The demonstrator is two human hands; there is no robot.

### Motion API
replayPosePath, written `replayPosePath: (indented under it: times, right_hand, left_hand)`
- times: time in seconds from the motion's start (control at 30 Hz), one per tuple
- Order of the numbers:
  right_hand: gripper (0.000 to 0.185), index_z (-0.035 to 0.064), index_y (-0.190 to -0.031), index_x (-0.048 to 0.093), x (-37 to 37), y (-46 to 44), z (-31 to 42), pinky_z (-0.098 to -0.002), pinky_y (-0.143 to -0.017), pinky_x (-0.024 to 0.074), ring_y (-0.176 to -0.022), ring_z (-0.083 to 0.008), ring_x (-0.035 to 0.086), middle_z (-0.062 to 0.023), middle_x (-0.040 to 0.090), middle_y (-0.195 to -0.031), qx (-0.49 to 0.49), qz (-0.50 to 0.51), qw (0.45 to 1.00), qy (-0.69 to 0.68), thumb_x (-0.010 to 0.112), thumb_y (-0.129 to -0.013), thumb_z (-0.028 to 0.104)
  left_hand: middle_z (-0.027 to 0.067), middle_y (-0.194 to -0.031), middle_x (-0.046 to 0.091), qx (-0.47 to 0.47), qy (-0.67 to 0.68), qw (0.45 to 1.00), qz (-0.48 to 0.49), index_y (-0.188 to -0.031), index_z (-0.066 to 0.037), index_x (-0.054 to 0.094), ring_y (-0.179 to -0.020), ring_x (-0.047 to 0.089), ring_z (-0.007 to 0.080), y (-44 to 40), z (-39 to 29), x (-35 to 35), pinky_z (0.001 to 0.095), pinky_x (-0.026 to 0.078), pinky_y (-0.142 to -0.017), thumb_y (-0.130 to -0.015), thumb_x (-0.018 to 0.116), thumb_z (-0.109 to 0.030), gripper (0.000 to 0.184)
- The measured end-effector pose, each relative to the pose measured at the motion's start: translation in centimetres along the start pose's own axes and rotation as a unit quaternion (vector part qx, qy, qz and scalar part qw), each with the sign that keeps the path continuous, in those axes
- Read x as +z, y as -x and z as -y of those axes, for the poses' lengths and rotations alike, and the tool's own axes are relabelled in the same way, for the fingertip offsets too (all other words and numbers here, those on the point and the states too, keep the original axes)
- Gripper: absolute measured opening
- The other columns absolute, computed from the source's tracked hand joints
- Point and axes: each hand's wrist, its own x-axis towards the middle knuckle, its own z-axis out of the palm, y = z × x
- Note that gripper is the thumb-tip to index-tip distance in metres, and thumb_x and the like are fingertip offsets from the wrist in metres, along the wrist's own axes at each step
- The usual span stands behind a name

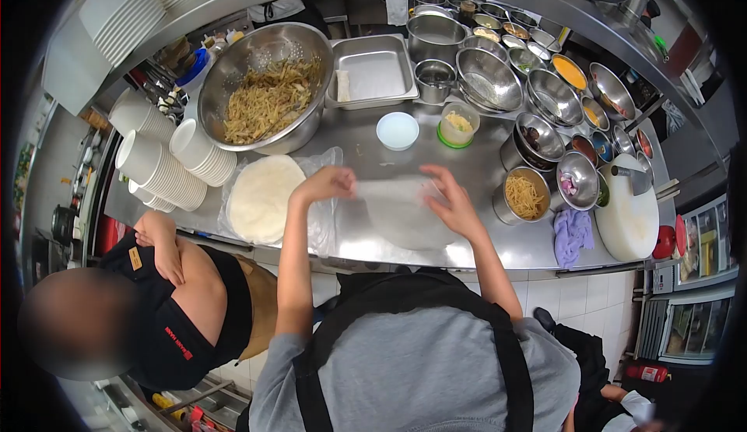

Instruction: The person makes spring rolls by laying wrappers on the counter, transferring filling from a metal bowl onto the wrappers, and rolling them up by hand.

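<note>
A thin, translucent round wrapper sheet (401, 212) stretches between my two hands over the steel counter, its top edge nearly straight. My left hand (327, 184) is closed in a pinch at its left edge. At the right edge, my right hand (451, 202) has the sheet between thumb and fingers, slightly blurred. A stack of pale round wrappers (266, 198) lies on plastic film left of my left hand. Beyond my hands stand a small light-blue bowl (398, 131) and a green-based plastic tub (457, 126) with yellowish contents. One pale roll (343, 86) lies in the steel tray (377, 103).
A large steel bowl (204, 109) of shredded filling stands at back left, beside stacked white cups (159, 171). Right are a pot of yellow strips (526, 195), a purple cloth (573, 237) and a white round board (629, 218). A co-worker (179, 292) stands at left, arms folded.
</note>
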Motion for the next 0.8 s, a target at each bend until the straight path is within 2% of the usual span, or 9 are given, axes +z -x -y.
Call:
replayPosePath:
  times: [0.13, 0.23, 0.27, 0.33, 0.43, 0.53, 0.63, 0.73, 0.8]
  right_hand:
    - [0.054, 0.0084, -0.131, 0.041, -2.3, 2.8, 3.5, -0.0362, -0.097, 0.0407, -0.114, -0.0182, 0.053, -0.0086, 0.053, -0.125, 0.075, 0.01, 0.992, -0.1, 0.055, -0.08, -0.005]
    - [0.055, 0.007, -0.131, 0.041, -2.7, 2.5, 3.3, -0.0323, -0.091, 0.0436, -0.107, -0.0137, 0.055, -0.0076, 0.056, -0.118, 0.0, -0.042, 0.995, -0.091, 0.055, -0.079, -0.007]
    - [0.057, 0.006, -0.131, 0.04, -2.8, 2.0, 3.2, -0.0304, -0.087, 0.0447, -0.103, -0.0131, 0.055, -0.0067, 0.055, -0.118, 0.025, -0.039, 0.993, -0.107, 0.056, -0.078, -0.008]
    - [0.059, 0.004, -0.13, 0.039, -3.0, 0.3, 2.4, -0.0266, -0.079, 0.0468, -0.094, -0.0118, 0.056, -0.0049, 0.052, -0.119, 0.075, -0.036, 0.987, -0.14, 0.059, -0.076, -0.009]
    - [0.066, 0.0077, -0.132, 0.038, -1.5, -2.2, -4.4, -0.0268, -0.074, 0.0484, -0.086, -0.0115, 0.058, -0.0056, 0.055, -0.11, 0.007, -0.072, 0.997, 0.021, 0.059, -0.073, -0.011]
    - [0.069, 0.0125, -0.131, 0.041, 0.4, -3.3, -10.5, -0.0303, -0.072, 0.0481, -0.079, -0.0199, 0.062, -0.0098, 0.058, -0.1, 0.144, -0.063, 0.988, 0.006, 0.056, -0.068, -0.012]
    - [0.069, 0.0119, -0.131, 0.04, 1.8, -3.6, -14.5, -0.0307, -0.07, 0.0479, -0.077, -0.024, 0.061, -0.0117, 0.057, -0.096, 0.127, -0.071, 0.988, 0.054, 0.053, -0.068, -0.013]
    - [0.069, 0.0118, -0.13, 0.04, 1.7, -4.4, -15.4, -0.0341, -0.075, 0.0475, -0.086, -0.029, 0.059, -0.0161, 0.055, -0.102, 0.096, -0.082, 0.988, 0.086, 0.051, -0.068, -0.015]
    - [0.064, 0.0128, -0.129, 0.042, 2.2, -4.8, -17.9, -0.0348, -0.077, 0.0477, -0.088, -0.0282, 0.058, -0.0151, 0.053, -0.105, 0.04, -0.102, 0.975, 0.192, 0.055, -0.071, -0.011]
  left_hand:
    - [0.0027, -0.083, 0.063, 0.04, 0.133, 0.984, -0.109, -0.093, -0.001, 0.06, -0.077, 0.059, 0.0087, 6.0, -6.1, 2.4, 0.0211, 0.047, -0.07, -0.08, 0.064, 0.002, 0.014]
    - [0.0014, -0.082, 0.062, 0.048, 0.169, 0.966, -0.189, -0.093, -0.001, 0.06, -0.076, 0.059, 0.0078, 6.5, -8.4, 2.6, 0.0198, 0.046, -0.069, -0.082, 0.064, 0.0, 0.012]
    - [0.0007, -0.082, 0.062, 0.047, 0.18, 0.959, -0.214, -0.093, -0.001, 0.06, -0.075, 0.059, 0.0076, 6.3, -8.6, 2.7, 0.0195, 0.045, -0.069, -0.082, 0.064, 0.0, 0.012]
    - [0.0001, -0.081, 0.062, 0.051, 0.155, 0.956, -0.243, -0.094, -0.001, 0.06, -0.074, 0.058, 0.0066, 4.5, -7.5, 2.7, 0.0191, 0.044, -0.067, -0.082, 0.064, -0.001, 0.012]
    - [0.0009, -0.078, 0.063, 0.038, 0.087, 0.962, -0.258, -0.094, -0.003, 0.061, -0.071, 0.059, 0.0078, 0.4, -1.6, 2.8, 0.0216, 0.045, -0.063, -0.082, 0.063, -0.002, 0.013]
    - [0.0036, -0.081, 0.064, -0.018, -0.018, 0.96, -0.279, -0.093, -0.005, 0.061, -0.072, 0.06, 0.0114, -3.0, 5.8, 5.0, 0.0244, 0.046, -0.064, -0.079, 0.062, -0.001, 0.014]
    - [0.0077, -0.081, 0.064, -0.055, -0.106, 0.938, -0.326, -0.089, -0.006, 0.061, -0.072, 0.061, 0.0198, -4.4, 6.8, 6.3, 0.0298, 0.048, -0.065, -0.077, 0.061, -0.001, 0.013]
    - [0.0114, -0.085, 0.064, -0.053, -0.163, 0.921, -0.349, -0.088, -0.007, 0.061, -0.076, 0.061, 0.0281, -4.4, 6.4, 7.1, 0.0358, 0.049, -0.067, -0.078, 0.058, -0.004, 0.011]
    - [0.0127, -0.09, 0.062, -0.03, -0.215, 0.903, -0.371, -0.088, -0.007, 0.061, -0.081, 0.06, 0.0309, -4.3, 6.5, 7.0, 0.0377, 0.048, -0.069, -0.079, 0.057, -0.006, 0.01]
